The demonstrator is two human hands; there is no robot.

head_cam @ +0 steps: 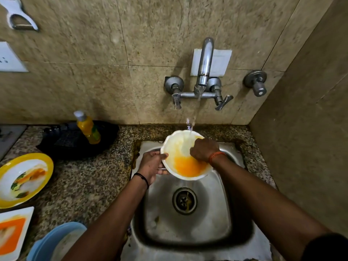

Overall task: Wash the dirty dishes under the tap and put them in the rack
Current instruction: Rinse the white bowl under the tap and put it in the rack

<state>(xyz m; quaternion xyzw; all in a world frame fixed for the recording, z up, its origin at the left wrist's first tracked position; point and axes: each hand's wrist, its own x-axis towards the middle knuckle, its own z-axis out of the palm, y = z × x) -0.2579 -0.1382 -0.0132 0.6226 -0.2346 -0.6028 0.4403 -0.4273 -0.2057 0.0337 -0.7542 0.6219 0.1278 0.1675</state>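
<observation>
Head view: our white bowl (180,147) sits over the sink (222,219), tilted mouth-up toward us, orange water pooled low. Our left hand (150,164) clamps its rim; our right hand (204,149), curled, rubs inside under the tap (205,61).

The back wall (94,53) is covered with large beige stone tiles, and thin grout lines are seen between them. A side wall (310,129) of the same tiles meets it in a corner at the right. A white plate (220,63) is fixed on the back wall at its middle. To the far left of this plate a white socket (9,59) is seen, and above the socket a white holder (18,16) is mounted. Below the back wall a speckled granite counter (84,185) is laid. The light is warm and rather dim.
</observation>
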